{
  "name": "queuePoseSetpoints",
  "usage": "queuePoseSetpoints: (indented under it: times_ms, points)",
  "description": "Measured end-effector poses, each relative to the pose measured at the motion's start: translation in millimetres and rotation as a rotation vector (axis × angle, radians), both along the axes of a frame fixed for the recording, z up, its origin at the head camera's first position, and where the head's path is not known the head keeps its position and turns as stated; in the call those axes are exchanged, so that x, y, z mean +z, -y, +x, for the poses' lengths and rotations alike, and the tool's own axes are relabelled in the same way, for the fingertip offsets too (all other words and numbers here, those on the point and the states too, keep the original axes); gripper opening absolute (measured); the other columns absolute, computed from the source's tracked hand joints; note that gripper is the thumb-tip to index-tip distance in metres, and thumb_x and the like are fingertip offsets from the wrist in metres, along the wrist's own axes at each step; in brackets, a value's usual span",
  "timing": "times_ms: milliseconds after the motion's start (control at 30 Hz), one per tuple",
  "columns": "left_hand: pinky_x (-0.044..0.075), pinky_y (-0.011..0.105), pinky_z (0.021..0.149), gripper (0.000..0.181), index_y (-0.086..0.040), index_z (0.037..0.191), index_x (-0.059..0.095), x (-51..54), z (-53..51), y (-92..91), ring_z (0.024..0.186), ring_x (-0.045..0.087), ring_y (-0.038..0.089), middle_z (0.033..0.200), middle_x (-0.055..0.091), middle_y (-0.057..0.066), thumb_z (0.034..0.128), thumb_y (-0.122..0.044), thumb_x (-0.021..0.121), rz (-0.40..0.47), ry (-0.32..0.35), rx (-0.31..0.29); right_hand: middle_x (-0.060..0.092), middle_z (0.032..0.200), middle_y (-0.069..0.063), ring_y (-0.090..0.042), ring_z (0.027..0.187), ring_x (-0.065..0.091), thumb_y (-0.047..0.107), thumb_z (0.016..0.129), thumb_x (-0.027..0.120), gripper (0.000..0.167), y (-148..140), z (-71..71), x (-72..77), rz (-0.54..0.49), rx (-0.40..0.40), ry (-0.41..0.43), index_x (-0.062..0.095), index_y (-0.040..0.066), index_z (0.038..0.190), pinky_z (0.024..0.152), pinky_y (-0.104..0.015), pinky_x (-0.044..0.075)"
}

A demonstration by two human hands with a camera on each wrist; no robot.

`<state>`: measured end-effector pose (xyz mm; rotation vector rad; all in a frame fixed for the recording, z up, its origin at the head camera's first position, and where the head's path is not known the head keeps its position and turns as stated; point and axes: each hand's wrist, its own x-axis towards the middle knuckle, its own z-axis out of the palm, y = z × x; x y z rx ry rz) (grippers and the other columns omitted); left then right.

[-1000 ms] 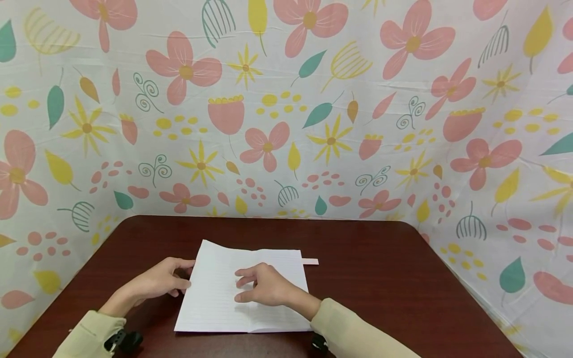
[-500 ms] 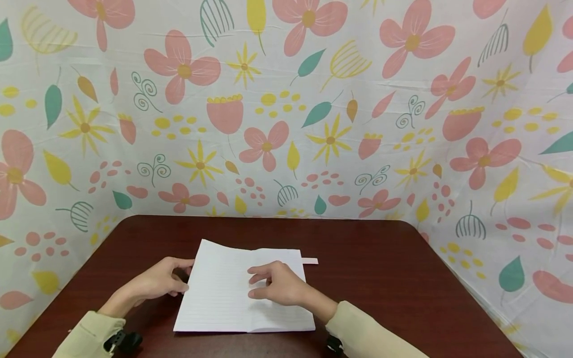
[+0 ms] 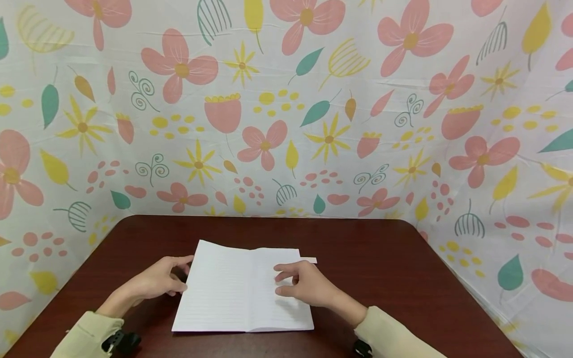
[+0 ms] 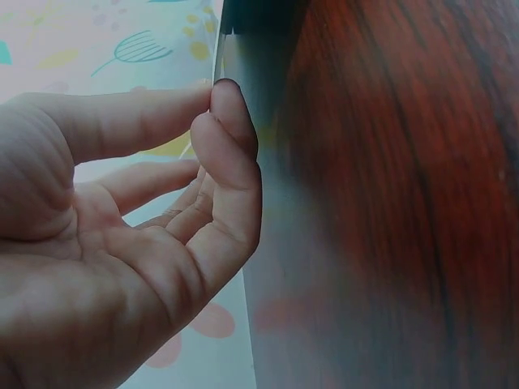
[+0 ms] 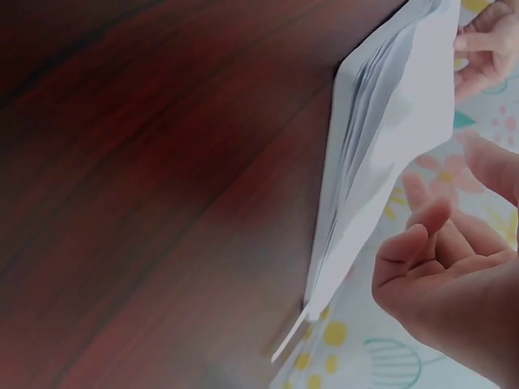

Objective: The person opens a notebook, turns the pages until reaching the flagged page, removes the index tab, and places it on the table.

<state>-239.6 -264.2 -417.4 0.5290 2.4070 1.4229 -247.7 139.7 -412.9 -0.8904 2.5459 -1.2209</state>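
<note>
An open notebook (image 3: 219,293) with lined white pages lies on the table, its left page raised slightly at the far corner. My left hand (image 3: 156,278) is at its left edge. In the left wrist view the thumb and fingertips (image 4: 231,121) meet on the thin edge of the notebook, pinching it. My right hand (image 3: 309,286) hovers over the right page with loosely bent fingers and nothing between them. In the right wrist view a gap shows between the right hand (image 5: 454,259) and the notebook (image 5: 389,154). From the notebook's far right edge sticks out a white strip (image 3: 310,260).
The dark red-brown wooden table (image 3: 380,268) has rounded far corners. A white curtain (image 3: 286,109) printed with flowers and leaves hangs behind it and along both sides. Black wrist straps (image 3: 121,342) sit at the cuffs of the light sleeves.
My right hand has moved to the right, from near the notebook's middle to over its right page. The left hand stays at the left edge.
</note>
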Motion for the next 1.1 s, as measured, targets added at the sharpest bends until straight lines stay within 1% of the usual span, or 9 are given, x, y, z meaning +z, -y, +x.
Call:
queuePoseSetpoints:
  times_ms: [167, 267, 400, 500, 667, 800, 1000, 1100]
  points:
    - [0.053, 0.033, 0.062, 0.091, 0.016, 0.160, 0.018, -0.6, 0.5, 0.9, 0.072, 0.062, 0.027, 0.112, 0.053, 0.018, 0.0871, 0.010, 0.073, 0.000, 0.000, 0.030, 0.078, 0.109, -0.006, -0.007, 0.059, 0.038, 0.018, 0.095, 0.080, 0.051, -16.0, -0.2, 0.7, 0.015, -0.036, -0.016, 0.067, 0.000, 0.140, 0.060, -0.024, 0.039]
    - [0.053, 0.034, 0.062, 0.093, 0.014, 0.161, 0.017, -1.6, 0.4, 0.7, 0.072, 0.062, 0.026, 0.113, 0.054, 0.019, 0.0866, 0.010, 0.073, 0.006, 0.001, 0.039, 0.077, 0.108, -0.006, -0.008, 0.059, 0.040, 0.017, 0.094, 0.081, 0.050, -24.6, -0.3, 1.4, 0.015, -0.050, -0.032, 0.067, -0.001, 0.139, 0.059, -0.024, 0.039]
    - [0.052, 0.032, 0.061, 0.085, 0.015, 0.158, 0.026, -2.1, 0.1, 0.6, 0.070, 0.062, 0.026, 0.113, 0.052, 0.019, 0.0869, 0.011, 0.072, 0.002, -0.004, 0.027, 0.076, 0.105, -0.008, -0.009, 0.060, 0.042, 0.015, 0.093, 0.083, 0.050, -36.7, -1.2, 1.7, 0.013, -0.062, -0.046, 0.068, -0.002, 0.137, 0.058, -0.025, 0.040]
    - [0.051, 0.031, 0.060, 0.078, 0.017, 0.155, 0.034, -1.6, 0.0, 0.3, 0.068, 0.061, 0.025, 0.113, 0.050, 0.019, 0.0873, 0.010, 0.071, -0.006, -0.006, 0.017, 0.073, 0.103, -0.008, -0.010, 0.060, 0.040, 0.015, 0.091, 0.084, 0.052, -45.6, -2.9, 0.7, 0.025, -0.071, -0.050, 0.068, -0.003, 0.137, 0.057, -0.025, 0.039]
    - [0.050, 0.030, 0.059, 0.074, 0.018, 0.153, 0.038, -1.0, 0.2, -0.5, 0.066, 0.059, 0.023, 0.111, 0.050, 0.018, 0.0874, 0.010, 0.071, -0.012, -0.003, 0.011, 0.067, 0.101, -0.007, -0.013, 0.062, 0.041, 0.017, 0.087, 0.087, 0.058, -58.2, -6.2, -2.2, 0.085, -0.071, -0.069, 0.067, -0.002, 0.138, 0.056, -0.025, 0.038]
    - [0.050, 0.030, 0.059, 0.072, 0.019, 0.151, 0.039, -2.2, -0.1, 0.2, 0.064, 0.057, 0.021, 0.111, 0.050, 0.017, 0.0876, 0.010, 0.071, -0.019, -0.006, 0.005, 0.063, 0.101, -0.007, -0.017, 0.070, 0.046, 0.021, 0.085, 0.090, 0.064, -65.8, -7.8, -3.2, 0.126, -0.059, -0.071, 0.066, -0.001, 0.140, 0.058, -0.027, 0.039]
    - [0.048, 0.029, 0.059, 0.072, 0.019, 0.151, 0.038, -3.6, -0.9, 1.0, 0.062, 0.054, 0.019, 0.110, 0.050, 0.017, 0.0881, 0.010, 0.071, -0.015, -0.001, -0.001, 0.059, 0.103, -0.009, -0.026, 0.086, 0.052, 0.024, 0.083, 0.091, 0.069, -72.4, -10.0, -6.8, 0.158, -0.039, -0.060, 0.064, -0.001, 0.142, 0.064, -0.029, 0.041]
    - [0.048, 0.029, 0.059, 0.072, 0.019, 0.151, 0.038, -3.8, -1.3, 1.0, 0.062, 0.054, 0.019, 0.110, 0.050, 0.017, 0.0880, 0.010, 0.070, -0.014, -0.002, -0.004, 0.059, 0.103, -0.008, -0.027, 0.091, 0.054, 0.026, 0.083, 0.091, 0.071, -73.2, -10.9, -8.4, 0.168, -0.032, -0.063, 0.064, 0.000, 0.143, 0.066, -0.030, 0.042]
